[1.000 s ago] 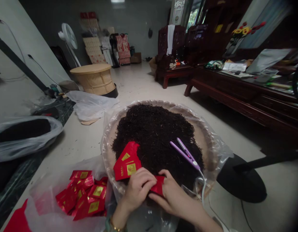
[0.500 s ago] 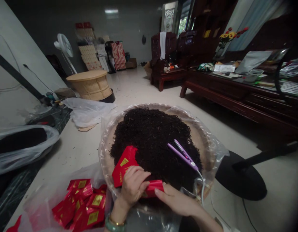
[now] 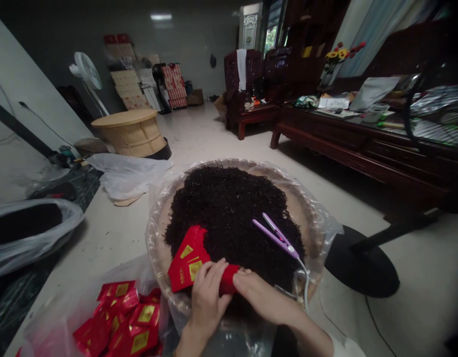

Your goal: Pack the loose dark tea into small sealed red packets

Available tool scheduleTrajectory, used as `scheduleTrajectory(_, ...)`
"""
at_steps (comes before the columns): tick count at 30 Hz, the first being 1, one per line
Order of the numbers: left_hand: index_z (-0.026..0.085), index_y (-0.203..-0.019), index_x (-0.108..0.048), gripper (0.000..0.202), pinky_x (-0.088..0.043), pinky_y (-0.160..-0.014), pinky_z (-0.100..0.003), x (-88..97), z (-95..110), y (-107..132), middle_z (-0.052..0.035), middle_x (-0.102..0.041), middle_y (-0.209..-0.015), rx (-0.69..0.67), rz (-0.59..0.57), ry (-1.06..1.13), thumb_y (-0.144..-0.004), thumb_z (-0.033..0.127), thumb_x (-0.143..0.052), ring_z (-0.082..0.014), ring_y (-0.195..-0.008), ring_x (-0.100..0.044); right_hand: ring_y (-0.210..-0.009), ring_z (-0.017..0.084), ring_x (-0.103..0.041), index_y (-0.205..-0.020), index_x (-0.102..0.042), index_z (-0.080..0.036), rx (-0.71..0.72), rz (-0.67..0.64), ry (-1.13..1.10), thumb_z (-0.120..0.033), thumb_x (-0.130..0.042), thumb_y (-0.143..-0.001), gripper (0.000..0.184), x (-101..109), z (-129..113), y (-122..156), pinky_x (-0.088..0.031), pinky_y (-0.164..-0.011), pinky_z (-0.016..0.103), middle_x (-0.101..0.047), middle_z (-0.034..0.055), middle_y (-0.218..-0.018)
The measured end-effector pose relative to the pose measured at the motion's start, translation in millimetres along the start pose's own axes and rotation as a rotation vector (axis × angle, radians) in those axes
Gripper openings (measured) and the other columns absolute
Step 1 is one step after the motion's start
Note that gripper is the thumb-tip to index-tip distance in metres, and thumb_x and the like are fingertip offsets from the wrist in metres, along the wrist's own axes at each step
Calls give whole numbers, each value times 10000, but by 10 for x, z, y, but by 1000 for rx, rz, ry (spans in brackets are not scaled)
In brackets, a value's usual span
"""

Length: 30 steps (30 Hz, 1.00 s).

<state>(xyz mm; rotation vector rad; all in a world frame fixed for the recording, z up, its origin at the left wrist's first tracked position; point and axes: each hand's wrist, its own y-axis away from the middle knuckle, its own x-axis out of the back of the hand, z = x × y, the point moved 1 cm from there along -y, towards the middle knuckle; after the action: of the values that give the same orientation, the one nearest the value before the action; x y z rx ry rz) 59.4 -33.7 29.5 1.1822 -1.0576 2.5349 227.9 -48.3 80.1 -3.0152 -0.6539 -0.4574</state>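
Note:
Between my two hands, over the near edge of a round tray lined with clear plastic, is a small red packet. My left hand is closed on the packet's left side, and my right hand grips its right side. Dark, loose tea leaves are heaped in the tray. Several flat red packets with gold labels lie on the leaves, just beyond my left hand. A purple heat sealer, shaped like a hair straightener, rests with its jaws apart on the leaves to the right.
A plastic bag of filled red packets sits at the lower left. Farther left is a lined container of dark leaves. A black fan base stands on the floor at right, near the sealer's white cord. Behind is a woven drum.
My hands have drawn closer together around the packet, which has turned more upright and risen slightly. The view has shifted a little to the right.

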Motion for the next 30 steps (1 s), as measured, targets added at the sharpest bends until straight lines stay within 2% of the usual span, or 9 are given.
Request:
scheduleTrajectory(3,216,-1176,-617,440,-544,-859,-421,52,-73,-50,-85,-702,-1074,199,117,88,-743,142,-640,-263,-978,-623,-952,238,-652,-945,-695,-172,12,257,-156,-596,-215,-969,641,161,148,-27,-497,-899,408,-719,99,-989)
scheduleTrajectory(6,213,-1097,-662,377,-564,-834,-415,81,-112,-59,-90,-684,-1017,386,197,157,-727,264,-710,-262,-942,-650,-1200,291,-553,-1191,-617,-175,-37,459,87,-616,-390,-912,569,342,435,-83,-413,-1035,472,-615,150,-1271)
scheduleTrajectory(8,206,-1085,-668,380,-565,-841,-415,80,-129,-44,-97,-675,-1028,450,228,198,-721,303,-722,-260,-945,-656,-1411,320,-295,-1412,-424,-148,-90,413,332,-624,-460,-871,721,421,648,-148,-270,-1131,519,-358,192,-1510)
scheduleTrajectory(10,200,-1079,-669,392,-566,-841,-420,70,-142,-25,-99,-671,-1033,480,252,221,-711,323,-732,-261,-947,-658,-1467,320,-83,-1504,-231,-113,-152,319,541,-614,-500,-852,865,465,822,-230,-178,-1158,538,-131,215,-1583)
scheduleTrajectory(13,187,-1071,-668,416,-577,-817,-410,56,-156,-12,-100,-662,-1030,514,285,247,-695,351,-742,-260,-935,-662,-1462,331,44,-1529,-109,-120,-192,231,757,-625,-529,-832,959,474,935,-357,-131,-1151,570,-13,223,-1591)
scheduleTrajectory(19,185,-1075,-658,439,-593,-784,-378,70,-161,-34,-89,-649,-1006,556,304,296,-683,359,-751,-246,-919,-667,-1444,405,-125,-1518,-218,-159,-163,166,899,-612,-628,-785,954,187,752,-359,-245,-1104,585,-137,238,-1576)
scheduleTrajectory(23,184,-1074,-659,446,-602,-761,-369,78,-167,-47,-92,-650,-1010,564,316,322,-677,362,-757,-252,-924,-674,-1433,408,-174,-1509,-254,-226,-15,104,973,-534,-719,-747,945,-33,587,-318,-300,-1078,571,-163,214,-1577)
scheduleTrajectory(27,179,-1062,-665,450,-606,-744,-369,91,-148,-59,-94,-662,-1000,572,329,338,-667,374,-758,-258,-914,-682,-1439,442,-78,-1504,-273,-213,58,101,1057,-584,-762,-666,1038,16,502,-622,-173,-1105,625,-114,233,-1579)
scheduleTrajectory(30,180,-1046,-670,430,-607,-737,-359,112,-125,-65,-95,-671,-1003,580,325,347,-673,381,-747,-255,-914,-685,-1433,456,-82,-1503,-274,-187,48,98,1055,-659,-671,-709,1005,105,456,-946,-148,-1096,644,-133,237,-1576)
